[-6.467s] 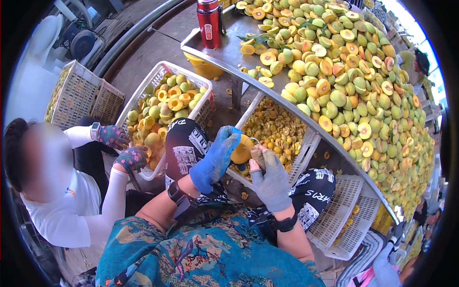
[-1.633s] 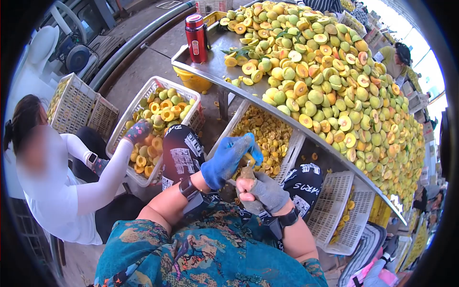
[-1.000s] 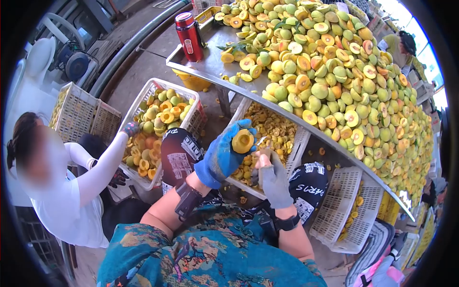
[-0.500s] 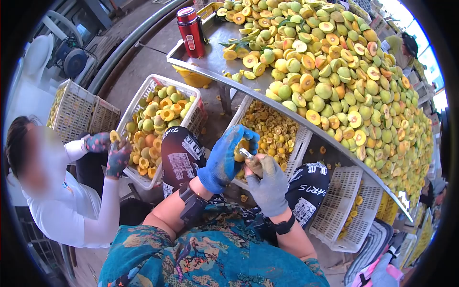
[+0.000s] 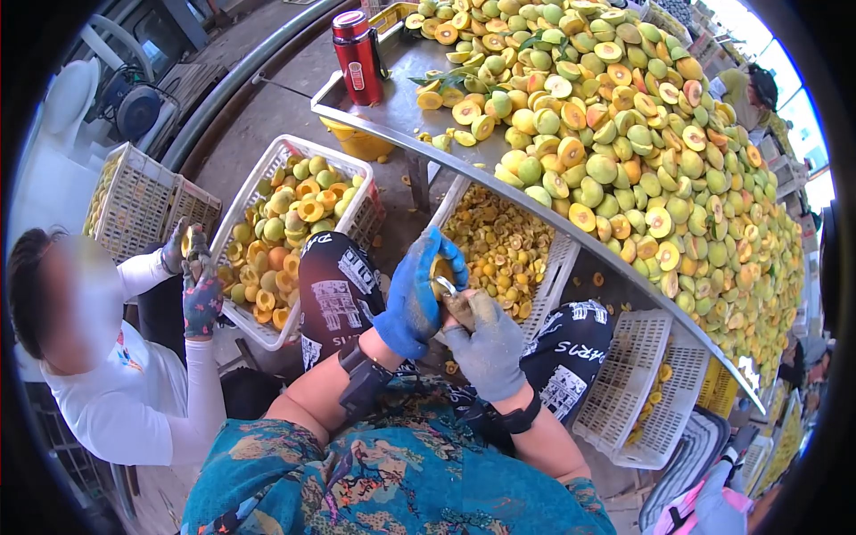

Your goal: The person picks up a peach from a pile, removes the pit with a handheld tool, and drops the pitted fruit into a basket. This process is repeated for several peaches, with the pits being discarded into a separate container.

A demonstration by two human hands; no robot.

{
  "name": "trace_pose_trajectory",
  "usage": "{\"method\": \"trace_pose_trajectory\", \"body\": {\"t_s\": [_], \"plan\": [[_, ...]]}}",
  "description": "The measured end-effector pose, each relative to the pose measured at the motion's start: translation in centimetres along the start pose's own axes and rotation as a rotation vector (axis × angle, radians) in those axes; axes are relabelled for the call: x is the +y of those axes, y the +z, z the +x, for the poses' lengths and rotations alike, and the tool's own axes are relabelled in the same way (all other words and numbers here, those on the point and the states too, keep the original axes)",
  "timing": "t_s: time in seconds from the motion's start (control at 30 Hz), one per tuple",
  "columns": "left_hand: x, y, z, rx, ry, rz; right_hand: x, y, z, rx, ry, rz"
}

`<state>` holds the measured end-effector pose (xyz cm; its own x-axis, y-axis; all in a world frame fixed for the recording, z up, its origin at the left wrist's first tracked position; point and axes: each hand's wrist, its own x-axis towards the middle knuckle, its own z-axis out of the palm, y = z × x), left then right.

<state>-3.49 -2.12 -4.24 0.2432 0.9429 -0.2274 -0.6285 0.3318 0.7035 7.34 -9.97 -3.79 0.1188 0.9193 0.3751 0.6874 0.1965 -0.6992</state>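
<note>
My left hand (image 5: 417, 299), in a blue glove, is wrapped round a peach half (image 5: 440, 275), which its fingers partly hide. A metal loop of a pitting spoon (image 5: 446, 285) touches the cut face of the fruit. The spoon's thick handle sits in the closed fingers of my right hand (image 5: 490, 343), which wears a dirty grey glove. Both hands are close together above my lap. Behind them lies a white crate (image 5: 557, 281) filled with small yellow scraps and pits.
A metal table (image 5: 406, 76) carries a big heap of halved peaches (image 5: 615, 134) and a red flask (image 5: 358, 62). At left, a gloved co-worker (image 5: 116, 374) works beside a white crate of pitted halves (image 5: 230, 214). Stacked white crates (image 5: 624, 383) stand at right.
My hands have shifted slightly left, with the spoon still at the peach half and my right wrist turned a little. The co-worker's hands have risen and moved left with a fruit piece.
</note>
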Motion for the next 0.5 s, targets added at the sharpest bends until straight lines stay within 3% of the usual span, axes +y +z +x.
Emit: {"method": "trace_pose_trajectory", "body": {"t_s": [0.3,0.37,0.43,0.5], "plan": [[-1.4,-1.8,1.0,0.1,-0.221,-0.277,1.7,-0.2,0.5,-0.118,0.011,0.034],[-1.2,-1.5,1.1,0.09,-0.293,-0.335,2.2,0.0,0.6,-0.136,0.02,0.125],[-0.9,-0.8,1.3,0.23,-0.358,-0.307,3.1,0.0,0.6,-0.188,0.096,0.236],[-0.5,-1.4,1.8,0.17,-0.285,-0.318,4.1,-0.5,0.7,-0.242,0.16,0.351]]}}
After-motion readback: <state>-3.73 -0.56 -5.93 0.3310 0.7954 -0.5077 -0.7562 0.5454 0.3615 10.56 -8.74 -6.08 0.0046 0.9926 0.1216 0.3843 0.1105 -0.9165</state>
